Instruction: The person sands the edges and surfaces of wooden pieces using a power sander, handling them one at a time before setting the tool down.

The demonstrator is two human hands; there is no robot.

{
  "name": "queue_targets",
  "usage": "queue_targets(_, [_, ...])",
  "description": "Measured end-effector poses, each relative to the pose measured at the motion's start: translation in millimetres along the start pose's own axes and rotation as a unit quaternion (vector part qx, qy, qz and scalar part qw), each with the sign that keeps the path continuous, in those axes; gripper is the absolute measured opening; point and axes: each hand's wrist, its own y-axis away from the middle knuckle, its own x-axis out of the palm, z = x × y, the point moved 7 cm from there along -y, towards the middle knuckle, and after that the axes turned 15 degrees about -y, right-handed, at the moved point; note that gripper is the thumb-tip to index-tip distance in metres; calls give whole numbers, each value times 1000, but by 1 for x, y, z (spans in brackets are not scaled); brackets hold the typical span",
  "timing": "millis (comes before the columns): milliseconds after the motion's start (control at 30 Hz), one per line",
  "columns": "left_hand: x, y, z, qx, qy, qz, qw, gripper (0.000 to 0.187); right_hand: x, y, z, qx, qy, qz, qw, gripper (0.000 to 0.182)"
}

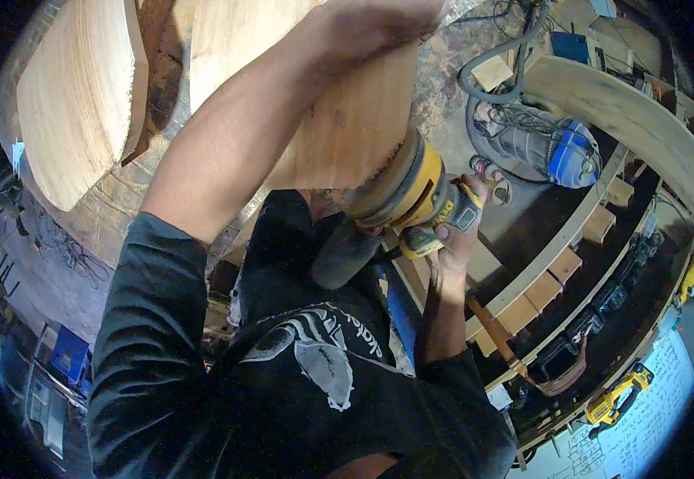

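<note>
My right hand [462, 231] is wrapped around the body of a yellow and black orbital sander [419, 188]. The sander is tilted on its side, with its round pad right at the rough lower edge of a wooden board [347, 132]. From its side hangs a dark dust bag [343, 251], close to my shirt. My left arm reaches across the board, and my left hand [415, 12] is at its far right, cut off by the top of the view with the fingers hidden. A second wooden board [79, 104] with a rough edge lies to the left.
Sawdust covers the worktable [119, 191]. At right stand a shop vacuum [574, 156] with a blue top and a grey hose [514, 76]. Curved wooden framing [554, 271] with blocks runs down the right side. A yellow power tool [618, 399] lies near a sheet with writing [662, 407].
</note>
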Motion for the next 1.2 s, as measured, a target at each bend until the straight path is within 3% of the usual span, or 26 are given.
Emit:
queue_targets(633, [3, -1, 4, -6, 21, 51, 998, 19, 9, -44, 8, 41, -2, 68, 997, 96])
queue_targets(833, [11, 1, 7, 3, 10, -15, 1000, 15, 3, -47, 10, 36, 8, 72, 997, 97])
queue_targets(967, [12, 2, 9, 17, 33, 11, 999, 16, 0, -47, 10, 18, 31, 68, 997, 95])
queue_targets(1033, [-18, 8, 5, 86, 118, -162, 976, 23, -6, -44, 10, 11, 31, 47, 998, 94])
queue_targets(1067, [-35, 8, 5, 90, 108, -159, 977, 23, -10, -43, 9, 12, 21, 51, 998, 94])
queue_targets(1133, [-55, 6, 17, -36, 141, -23, 989, 29, -29, -40, 9, -17, 43, 12, 999, 93])
queue_targets(1200, [-81, 13, 30, -31, 108, -23, 993, 33, -30, -40, 0, -47, -11, 39, 998, 89])
